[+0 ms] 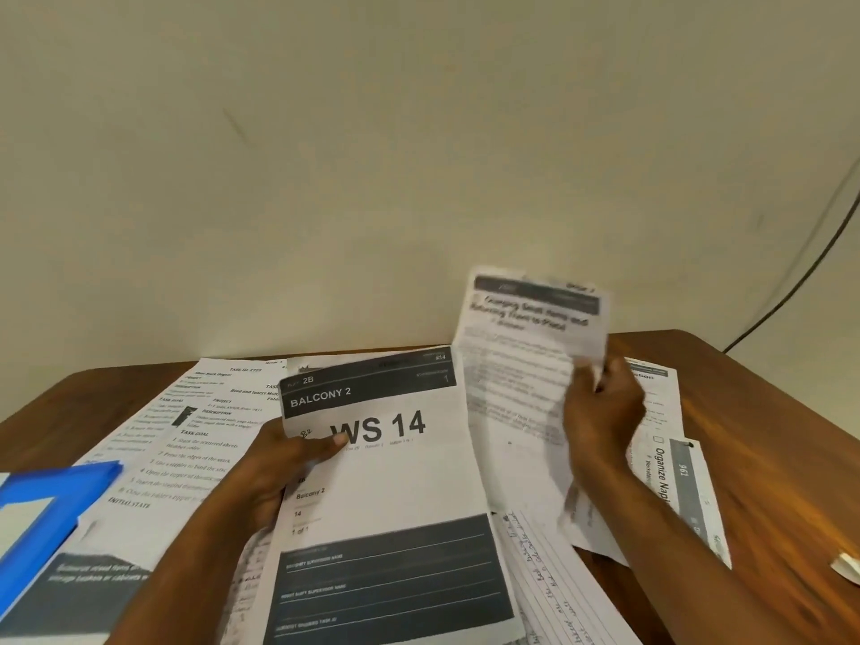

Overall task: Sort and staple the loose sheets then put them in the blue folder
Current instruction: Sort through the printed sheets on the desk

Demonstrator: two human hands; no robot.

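Head view: two bare hands work over a wooden table (768,458) strewn with paper, against a plain wall.
Left hand (279,463): fingers curled under and thumb pressed on top of the WS 14 sheet (395,481), pinching it at its left edge; the grip likely steadies this page as the base of the pile being gathered.
Right hand (600,412): closed round the right edge of a second printed sheet (526,365), holding it raised and tilted off the table; the page is motion-blurred, so its heading cannot be read with certainty.
Why raised: lifting one page clear probably lets the person read its heading and decide where it belongs in the order.
Beneath the hands: a handwritten lined sheet (549,588) pokes out under the WS 14 sheet.
Further loose sheets: instruction pages (186,435) lie flat to the left; a page headed "Organize" (675,481) lies to the right, partly under the right forearm.
Blue folder (51,509): at the left edge, resting on the instruction pages, apart from both hands, its opening not visible.
Stapler: not in view.
Stage: sorting, by my judgement; nothing looks stapled yet, and no sheet can be seen in the folder.
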